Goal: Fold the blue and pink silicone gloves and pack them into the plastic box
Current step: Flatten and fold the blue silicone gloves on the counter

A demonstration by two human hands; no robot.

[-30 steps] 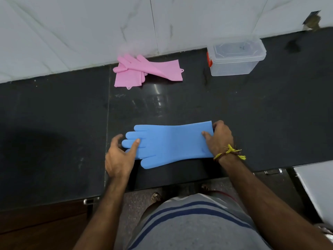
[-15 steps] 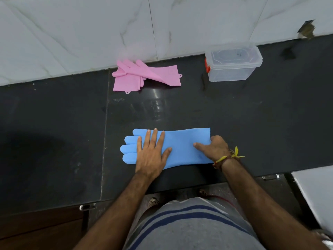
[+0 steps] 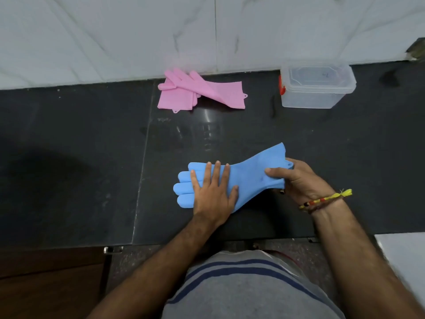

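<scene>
A blue silicone glove [image 3: 249,178] lies on the dark counter near the front edge, fingers pointing left. My left hand [image 3: 212,191] presses flat on its palm and finger area. My right hand [image 3: 296,180] grips the cuff end and holds it raised off the counter. Two pink gloves [image 3: 202,93] lie overlapped at the back by the wall. A clear plastic box [image 3: 316,87] with its lid on and a red latch stands at the back right.
The dark stone counter [image 3: 80,157] has a seam left of the blue glove. A white marble wall [image 3: 138,31] rises behind. A white surface [image 3: 404,254] sits at the lower right. My torso in a grey striped shirt fills the bottom.
My left hand moved from the glove's fingertips onto its palm and lies flat. My right hand has closed on the cuff and lifted it up off the counter.
</scene>
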